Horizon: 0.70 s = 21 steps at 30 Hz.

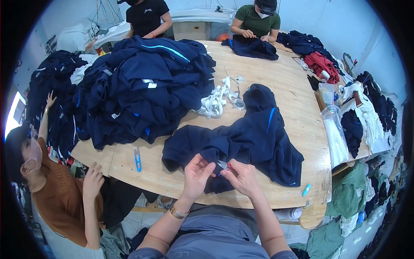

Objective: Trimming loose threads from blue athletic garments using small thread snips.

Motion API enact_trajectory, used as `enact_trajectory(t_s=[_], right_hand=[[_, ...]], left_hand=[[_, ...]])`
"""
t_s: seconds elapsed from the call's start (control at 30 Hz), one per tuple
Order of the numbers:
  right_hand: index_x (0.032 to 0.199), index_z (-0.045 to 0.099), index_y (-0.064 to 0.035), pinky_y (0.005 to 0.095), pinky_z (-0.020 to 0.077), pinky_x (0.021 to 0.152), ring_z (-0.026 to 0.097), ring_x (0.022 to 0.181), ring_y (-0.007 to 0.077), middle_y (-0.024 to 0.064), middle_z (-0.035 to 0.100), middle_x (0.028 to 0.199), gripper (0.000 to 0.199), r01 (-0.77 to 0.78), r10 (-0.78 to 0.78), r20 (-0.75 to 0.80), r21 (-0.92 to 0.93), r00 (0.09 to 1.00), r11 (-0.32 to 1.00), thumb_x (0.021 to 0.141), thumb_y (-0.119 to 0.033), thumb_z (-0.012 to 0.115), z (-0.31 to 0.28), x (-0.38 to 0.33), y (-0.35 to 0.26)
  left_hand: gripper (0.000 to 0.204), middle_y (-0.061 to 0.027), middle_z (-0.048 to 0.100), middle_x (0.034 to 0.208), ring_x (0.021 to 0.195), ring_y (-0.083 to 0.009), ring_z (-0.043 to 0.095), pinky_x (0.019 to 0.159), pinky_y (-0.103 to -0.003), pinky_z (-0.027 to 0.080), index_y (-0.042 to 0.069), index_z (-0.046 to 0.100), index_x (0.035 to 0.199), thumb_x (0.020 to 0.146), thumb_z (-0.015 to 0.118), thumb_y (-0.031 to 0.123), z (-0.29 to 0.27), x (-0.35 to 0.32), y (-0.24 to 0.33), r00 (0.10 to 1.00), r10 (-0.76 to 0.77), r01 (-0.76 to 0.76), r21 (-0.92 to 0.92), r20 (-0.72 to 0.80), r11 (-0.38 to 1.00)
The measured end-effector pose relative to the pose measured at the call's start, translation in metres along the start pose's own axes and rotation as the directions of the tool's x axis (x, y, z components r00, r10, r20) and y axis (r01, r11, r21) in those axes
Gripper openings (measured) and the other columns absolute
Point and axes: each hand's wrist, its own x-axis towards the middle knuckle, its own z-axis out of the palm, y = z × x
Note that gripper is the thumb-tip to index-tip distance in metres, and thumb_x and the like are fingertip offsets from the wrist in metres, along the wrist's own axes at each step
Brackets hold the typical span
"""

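Spread on the table in front of me lies a dark navy garment (258,134) with a bright blue strip. My left hand (198,172) pinches a fold of it between thumb and fingers. Close beside it, my right hand (241,175) is closed around small thread snips, whose pale metal blades (222,164) point toward the left hand at the cloth. The snips' handle is mostly hidden by my fingers.
A tall heap of navy garments (138,82) covers the table's left side. Blue-handled snips (137,159), white trimmings (215,101) and a turquoise tube (306,190) lie on the tabletop (297,121). One person (60,190) reaches at left; two others work across the table.
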Motion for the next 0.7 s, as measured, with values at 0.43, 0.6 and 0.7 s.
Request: enact_trajectory(t_s=[0.43, 0.6, 0.7], right_hand=[[0.069, 0.048, -0.0049, 0.0329, 0.0366, 0.044, 0.049, 0.046, 0.0265, 0.0105, 0.047, 0.053, 0.034, -0.148, 0.172, -0.110, 0.199, 0.979, 0.969, 0.083, -0.033, 0.062, 0.002, -0.006, 0.010], [0.069, 0.049, -0.0053, 0.0339, 0.0378, 0.045, 0.051, 0.048, 0.0264, 0.0097, 0.048, 0.055, 0.035, -0.099, 0.108, -0.109, 0.081, 0.988, 0.992, 0.082, -0.034, 0.063, 0.009, -0.009, 0.009], [0.069, 0.049, -0.0056, 0.0345, 0.0383, 0.045, 0.052, 0.048, 0.0265, 0.0087, 0.048, 0.055, 0.035, -0.039, 0.037, -0.131, -0.010, 0.991, 0.999, 0.080, -0.035, 0.064, 0.010, -0.011, 0.011]], left_hand=[[0.016, -0.0021, 0.062, 0.087, 0.075, -0.0074, 0.061, 0.057, -0.019, 0.053, 0.007, 0.051, 0.104, 0.089, 0.055, 0.007, -0.001, 0.006, 0.001, 0.973, -0.213, 0.172, -0.335, -0.088, 0.926], [0.011, -0.0019, 0.065, 0.088, 0.072, -0.0080, 0.066, 0.043, -0.013, 0.048, 0.013, 0.051, 0.103, 0.092, 0.051, 0.011, -0.009, 0.004, 0.000, 0.939, -0.325, 0.246, -0.438, -0.113, 0.865], [0.016, -0.0006, 0.064, 0.087, 0.068, -0.0091, 0.066, 0.039, -0.014, 0.046, 0.013, 0.049, 0.103, 0.089, 0.056, 0.010, -0.005, 0.005, 0.001, 0.924, -0.362, 0.261, -0.484, -0.125, 0.835]])
